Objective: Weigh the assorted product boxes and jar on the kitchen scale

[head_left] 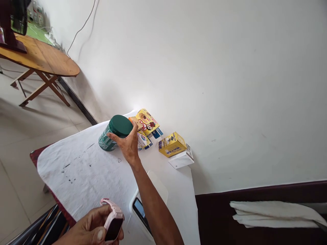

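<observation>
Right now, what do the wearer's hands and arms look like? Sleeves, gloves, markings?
Right hand: slim, no glove, ring or bracelet visible. Right forearm: no sleeve, cable or clear marking in view. Left hand: no glove; no ring on what shows. Left sleeve: can't tell, frame cuts it off.

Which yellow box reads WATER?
The yellow box farthest from the green tub, touching the white box; the cartoon box lies nearer the green tub.
</observation>
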Demonstrator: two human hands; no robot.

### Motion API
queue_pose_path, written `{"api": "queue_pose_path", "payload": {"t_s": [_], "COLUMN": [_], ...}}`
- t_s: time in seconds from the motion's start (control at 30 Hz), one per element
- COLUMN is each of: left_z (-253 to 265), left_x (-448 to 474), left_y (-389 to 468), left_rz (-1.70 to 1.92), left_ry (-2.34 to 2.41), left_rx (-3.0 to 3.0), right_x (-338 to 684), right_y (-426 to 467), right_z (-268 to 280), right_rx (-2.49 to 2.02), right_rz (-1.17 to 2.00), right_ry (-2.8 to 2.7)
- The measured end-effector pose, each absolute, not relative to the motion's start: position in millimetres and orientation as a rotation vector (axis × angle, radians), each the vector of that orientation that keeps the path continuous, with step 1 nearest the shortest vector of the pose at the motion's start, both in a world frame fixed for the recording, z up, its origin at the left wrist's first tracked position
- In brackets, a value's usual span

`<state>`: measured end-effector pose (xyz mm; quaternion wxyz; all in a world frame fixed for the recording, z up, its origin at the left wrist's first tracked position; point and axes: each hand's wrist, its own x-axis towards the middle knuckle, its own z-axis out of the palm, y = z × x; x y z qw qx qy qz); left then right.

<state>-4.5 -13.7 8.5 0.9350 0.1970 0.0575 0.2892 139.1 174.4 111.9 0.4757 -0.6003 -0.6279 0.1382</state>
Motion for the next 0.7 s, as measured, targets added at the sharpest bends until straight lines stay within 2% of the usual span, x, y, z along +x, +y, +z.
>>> {"api": "queue_pose_path", "payload": {"t_s": [0.2, 0.37, 0.5, 0.7], "left_z": [3, 12, 18, 16], "left_x": [0, -5, -7, -6], "left_y": [-15, -13, -11, -10], "left_rz": [0.676, 0.674, 0.673, 0.674], "left_ry": [0.055, 0.055, 0.067, 0.055], "left_rx": [0.449, 0.465, 0.466, 0.521], "right_x": [131, 150, 184, 236], "right_y": [163, 100, 39, -25], "right_z": [118, 157, 186, 176], "right_rx": [-1.488, -1.478, -1.552, -1.776], "right_rz": [0.297, 0.303, 0.173, -0.034], "right_ry": [-1.438, -1.324, -1.204, -1.026]}}
